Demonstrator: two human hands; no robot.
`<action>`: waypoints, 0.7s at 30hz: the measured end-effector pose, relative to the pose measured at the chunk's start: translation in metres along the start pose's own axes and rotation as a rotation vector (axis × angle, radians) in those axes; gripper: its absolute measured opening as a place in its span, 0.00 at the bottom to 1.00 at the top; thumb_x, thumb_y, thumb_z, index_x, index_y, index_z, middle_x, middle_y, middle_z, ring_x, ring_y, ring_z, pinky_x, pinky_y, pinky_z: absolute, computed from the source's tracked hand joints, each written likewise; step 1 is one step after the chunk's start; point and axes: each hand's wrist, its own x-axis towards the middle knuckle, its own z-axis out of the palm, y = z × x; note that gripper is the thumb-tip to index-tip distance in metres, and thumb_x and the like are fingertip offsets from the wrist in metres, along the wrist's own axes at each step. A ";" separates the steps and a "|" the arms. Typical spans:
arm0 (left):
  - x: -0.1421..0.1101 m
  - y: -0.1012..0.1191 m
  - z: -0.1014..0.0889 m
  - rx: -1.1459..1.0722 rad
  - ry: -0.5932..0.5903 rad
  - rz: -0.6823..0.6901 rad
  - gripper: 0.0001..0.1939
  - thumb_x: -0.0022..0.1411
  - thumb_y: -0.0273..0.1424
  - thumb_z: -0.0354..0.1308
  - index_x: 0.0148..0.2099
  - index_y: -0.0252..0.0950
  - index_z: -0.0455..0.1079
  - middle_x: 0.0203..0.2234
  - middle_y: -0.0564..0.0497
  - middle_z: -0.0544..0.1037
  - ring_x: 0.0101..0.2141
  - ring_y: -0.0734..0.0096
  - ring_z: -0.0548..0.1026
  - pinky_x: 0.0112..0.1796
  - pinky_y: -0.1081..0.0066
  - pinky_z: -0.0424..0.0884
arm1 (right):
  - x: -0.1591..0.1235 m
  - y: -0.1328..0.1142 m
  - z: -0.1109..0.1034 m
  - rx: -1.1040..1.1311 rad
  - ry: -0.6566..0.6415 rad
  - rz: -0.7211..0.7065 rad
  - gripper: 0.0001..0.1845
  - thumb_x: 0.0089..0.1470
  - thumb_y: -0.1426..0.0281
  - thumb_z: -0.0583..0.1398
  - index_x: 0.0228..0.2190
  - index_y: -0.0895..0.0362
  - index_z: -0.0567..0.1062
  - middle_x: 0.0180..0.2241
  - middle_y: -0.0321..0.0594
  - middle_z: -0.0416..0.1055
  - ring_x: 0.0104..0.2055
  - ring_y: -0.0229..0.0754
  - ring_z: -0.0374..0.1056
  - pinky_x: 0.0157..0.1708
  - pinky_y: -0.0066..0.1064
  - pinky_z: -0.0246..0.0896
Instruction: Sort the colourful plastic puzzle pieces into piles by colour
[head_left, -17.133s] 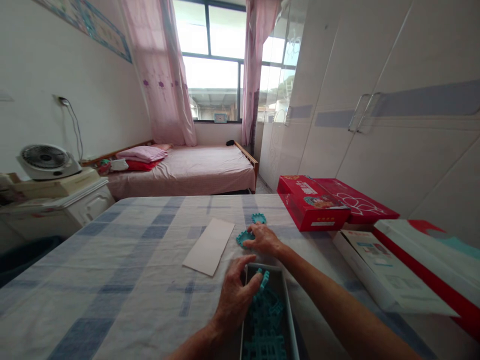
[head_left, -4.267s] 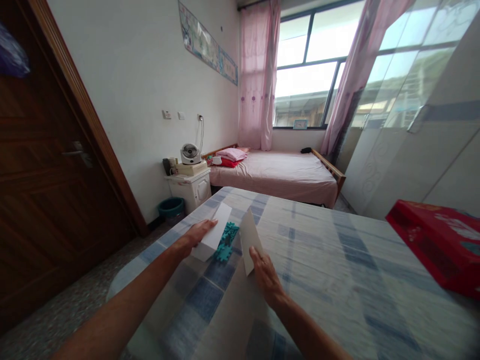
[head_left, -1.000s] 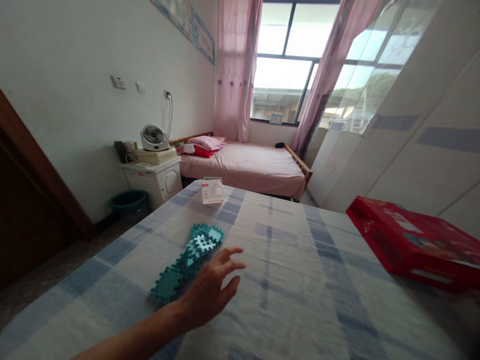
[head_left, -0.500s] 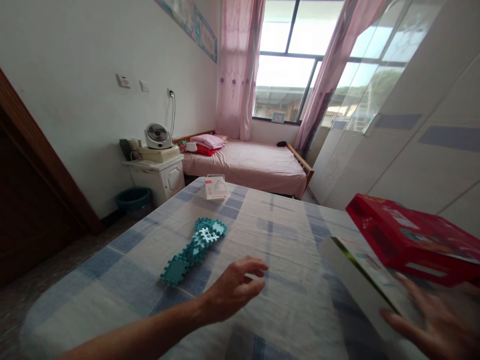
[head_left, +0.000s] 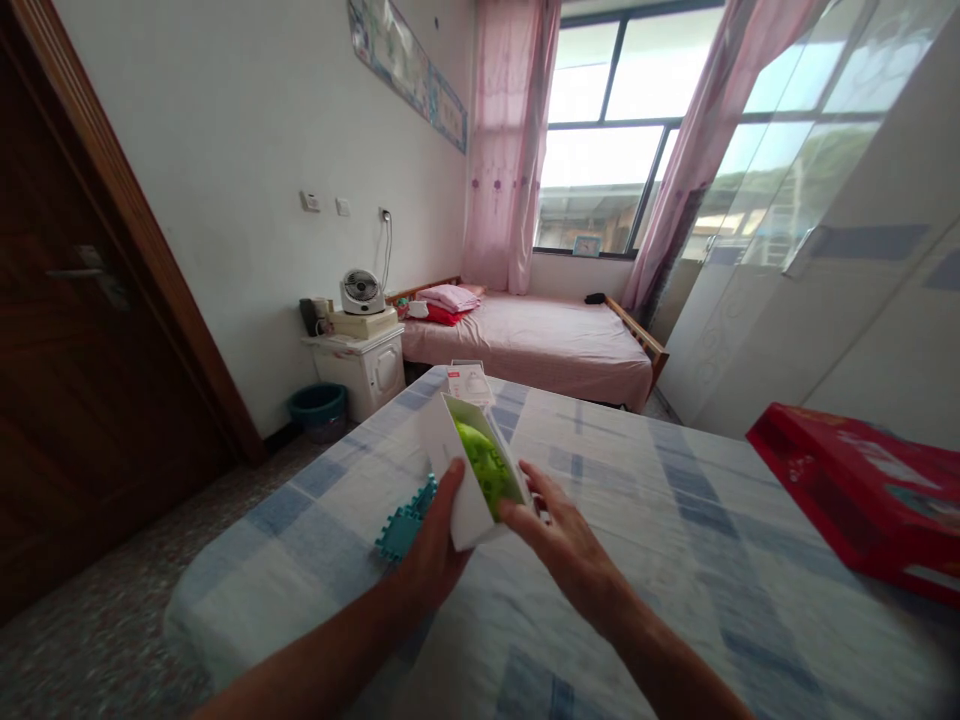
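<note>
Both hands hold a white open box (head_left: 466, 500) tilted up above the table, with green plastic pieces (head_left: 487, 465) showing inside. My left hand (head_left: 431, 545) grips the box from below and on its left side. Fingers of my right hand (head_left: 561, 540) close on the box's right edge. Teal interlocking pieces (head_left: 405, 522) lie on the blue checked tablecloth (head_left: 675, 560), just left of and partly hidden behind the box and my left hand.
A small white carton (head_left: 466, 381) stands at the table's far edge. A red box (head_left: 855, 490) lies at the right. Beyond are a pink bed (head_left: 547, 345), a white cabinet with a fan (head_left: 361, 292), a teal bin (head_left: 319, 408) and a wooden door (head_left: 82, 300).
My right hand has brought the white box from the right side over to the teal pieces. My left hand, open and hovering before, now grips it. The view swung left.
</note>
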 end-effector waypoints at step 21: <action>0.023 0.047 -0.116 0.081 0.211 -0.319 0.30 0.50 0.49 0.59 0.49 0.33 0.70 0.33 0.42 0.79 0.29 0.59 0.78 0.26 0.68 0.73 | -0.003 0.058 0.003 -0.440 0.123 -0.030 0.31 0.48 0.57 0.56 0.53 0.55 0.63 0.52 0.46 0.63 0.52 0.51 0.60 0.49 0.39 0.54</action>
